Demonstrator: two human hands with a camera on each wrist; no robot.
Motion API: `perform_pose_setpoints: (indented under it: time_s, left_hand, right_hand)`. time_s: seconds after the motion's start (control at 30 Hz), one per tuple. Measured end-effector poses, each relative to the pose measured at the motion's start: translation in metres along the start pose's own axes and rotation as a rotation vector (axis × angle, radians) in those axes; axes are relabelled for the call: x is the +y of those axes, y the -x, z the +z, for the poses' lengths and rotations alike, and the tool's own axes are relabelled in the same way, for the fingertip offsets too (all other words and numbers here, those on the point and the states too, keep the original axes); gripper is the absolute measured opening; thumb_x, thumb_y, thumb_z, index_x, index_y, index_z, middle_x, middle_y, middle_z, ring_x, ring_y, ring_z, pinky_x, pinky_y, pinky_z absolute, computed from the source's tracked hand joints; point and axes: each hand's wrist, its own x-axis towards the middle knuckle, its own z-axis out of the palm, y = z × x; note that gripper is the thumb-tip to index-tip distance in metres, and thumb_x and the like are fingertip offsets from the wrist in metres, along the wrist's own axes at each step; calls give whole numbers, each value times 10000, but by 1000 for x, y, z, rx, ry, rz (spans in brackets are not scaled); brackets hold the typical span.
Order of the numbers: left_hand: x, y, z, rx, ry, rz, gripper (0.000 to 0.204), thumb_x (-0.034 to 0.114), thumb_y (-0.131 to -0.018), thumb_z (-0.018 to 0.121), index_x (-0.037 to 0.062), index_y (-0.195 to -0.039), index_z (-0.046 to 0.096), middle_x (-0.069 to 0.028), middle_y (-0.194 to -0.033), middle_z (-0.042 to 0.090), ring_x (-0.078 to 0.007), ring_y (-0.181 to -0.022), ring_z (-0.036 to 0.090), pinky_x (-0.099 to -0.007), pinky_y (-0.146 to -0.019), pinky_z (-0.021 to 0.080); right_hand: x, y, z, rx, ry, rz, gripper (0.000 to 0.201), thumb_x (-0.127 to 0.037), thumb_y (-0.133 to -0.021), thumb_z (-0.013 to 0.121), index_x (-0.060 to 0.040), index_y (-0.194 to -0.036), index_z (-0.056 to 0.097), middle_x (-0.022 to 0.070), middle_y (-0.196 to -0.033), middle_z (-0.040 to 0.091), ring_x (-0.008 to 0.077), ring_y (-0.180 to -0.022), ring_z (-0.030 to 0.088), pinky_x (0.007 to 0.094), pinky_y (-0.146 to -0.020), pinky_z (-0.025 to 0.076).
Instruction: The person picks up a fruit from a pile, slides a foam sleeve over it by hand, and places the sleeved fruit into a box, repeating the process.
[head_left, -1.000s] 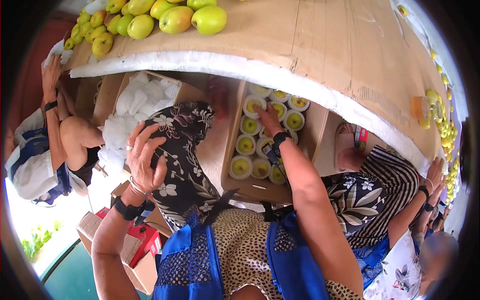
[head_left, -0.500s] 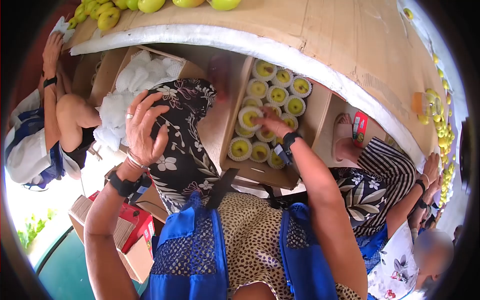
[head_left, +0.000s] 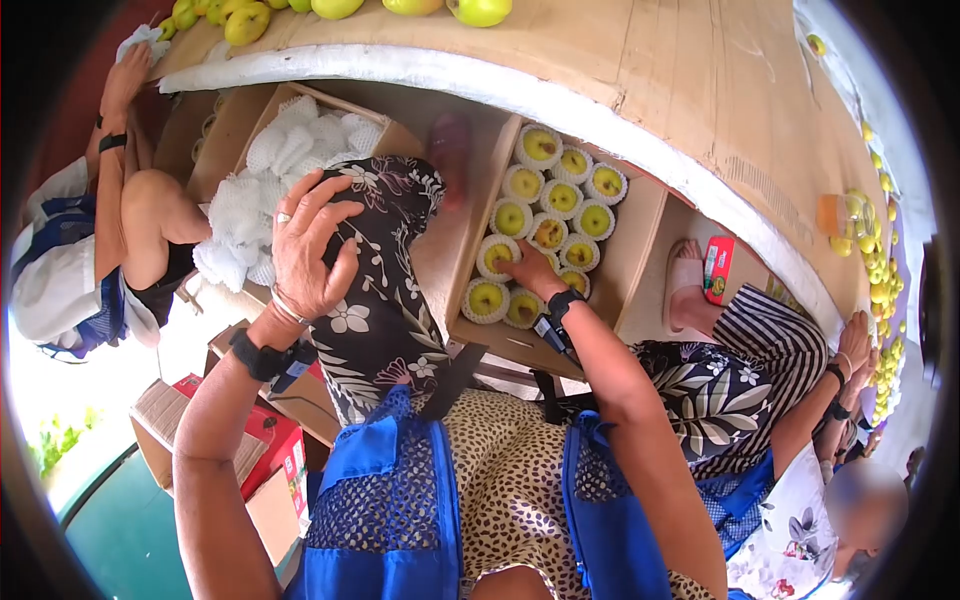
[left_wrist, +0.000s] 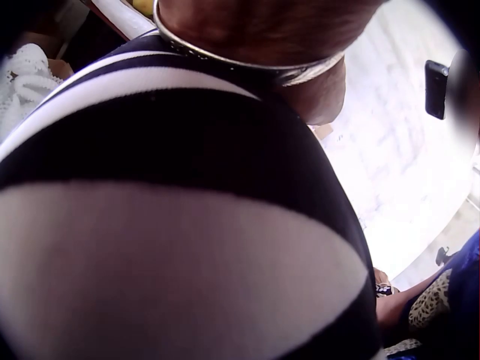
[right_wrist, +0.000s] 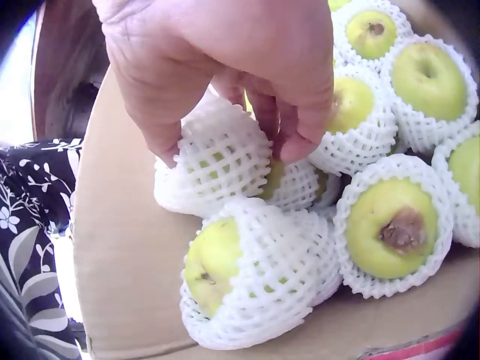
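My right hand (head_left: 535, 272) is over the open cardboard box (head_left: 636, 250), gripping a yellow-green apple (head_left: 497, 256) in a white foam net at the row's left edge. In the right wrist view, the thumb and fingertips of that hand (right_wrist: 225, 45) pinch the netted apple (right_wrist: 217, 161) from both sides. Other netted apples (right_wrist: 251, 274) stand close around it, one with a brown bruised patch (right_wrist: 405, 231). My left hand (head_left: 312, 250), fingers loosely bent, rests over the floral trouser leg (head_left: 385, 310) and holds nothing. Striped fabric (left_wrist: 172, 247) fills most of the left wrist view.
A box heaped with white foam nets (head_left: 290, 150) stands left of the knee. Above the boxes runs the white-edged tabletop (head_left: 640, 60), with loose apples (head_left: 336, 6) along it. Other people's arms reach the table at left (head_left: 115, 110) and right (head_left: 815, 400).
My right hand took hold of an apple in the box's left column, lifted it and brought it down nearer my body. My left hand stays on the leg. The head view has shifted slightly.
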Motion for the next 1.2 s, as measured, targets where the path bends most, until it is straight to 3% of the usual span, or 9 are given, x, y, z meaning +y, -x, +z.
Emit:
perform_pose_setpoints:
  time_s: [0.07, 0.17, 0.27, 0.37, 0.47, 0.57, 0.67, 0.97, 1.2]
  left_hand:
    - [1, 2, 0, -2, 7, -4, 323, 115, -637, 535, 51, -950, 583, -117, -1170, 521, -350, -1184, 388, -452, -980, 284]
    - [1, 0, 0, -7, 12, 3, 321, 122, -641, 533, 54, -950, 585, -117, -1172, 520, -349, -1185, 389, -449, -982, 283]
    - [2, -2, 0, -7, 12, 11, 318, 127, -645, 531, 57, -950, 587, -116, -1173, 520, -349, -1187, 388, -448, -982, 283]
    - [5, -3, -1, -21, 11, 11, 319, 129, -646, 531, 58, -953, 586, -114, -1176, 519, -348, -1190, 387, -449, -982, 282]
    - [5, -5, 0, -23, -10, 20, 324, 123, -643, 535, 58, -957, 584, -114, -1179, 518, -350, -1191, 385, -452, -982, 281]
    - [7, -4, 0, -29, -5, 12, 326, 116, -641, 538, 57, -958, 583, -115, -1182, 516, -351, -1195, 381, -456, -982, 281]
    - [4, -6, 1, -34, -2, 11, 326, 113, -639, 539, 56, -957, 583, -117, -1183, 515, -350, -1199, 377, -459, -981, 282]
    - [4, -5, 0, -52, -9, 5, 321, 115, -660, 511, 33, -965, 569, -143, -1209, 500, -367, -1224, 352, -458, -1004, 271]
    - [3, -4, 0, -36, -7, -8, 314, 124, -669, 509, 38, -965, 570, -141, -1211, 500, -363, -1224, 354, -457, -1003, 276]
  right_hand:
    - [-4, 1, -6, -46, -3, 46, 732, -310, -703, 718, -5, -1287, 399, 148, -1155, 560, 207, -1053, 536, 284, -909, 406]
    - [10, 1, -2, 58, 64, -61, 803, -325, -663, 734, -41, -1316, 362, 202, -1177, 530, 255, -1067, 538, 319, -899, 419]
    - [-16, 15, -3, 46, -9, -49, 861, -330, -654, 736, -57, -1348, 307, 221, -1268, 439, 288, -1132, 488, 336, -933, 403]
    - [-18, 14, 8, 176, 199, -204, 842, -325, -653, 732, -104, -1350, 314, 234, -1324, 352, 342, -1158, 453, 379, -940, 403]
    - [-22, 11, 17, 115, 413, -172, 795, -308, -653, 727, -169, -1334, 341, 244, -1354, 291, 391, -1147, 447, 419, -932, 407]
    - [-16, 8, 27, 144, 528, -240, 716, -283, -654, 723, -193, -1280, 388, 253, -1286, 354, 399, -1107, 471, 449, -890, 432]
    - [-31, 7, 27, 79, 525, -122, 646, -257, -654, 721, -173, -1217, 416, 239, -1188, 416, 401, -1050, 501, 456, -841, 457]
    - [-34, 6, 57, 278, 717, -110, 668, -261, -624, 749, -113, -1173, 398, 204, -1022, 457, 394, -881, 542, 441, -728, 489]
    - [-27, 9, 24, 119, 443, -200, 863, -336, -649, 736, -86, -1339, 283, 256, -1238, 393, 398, -1090, 472, 426, -908, 410]
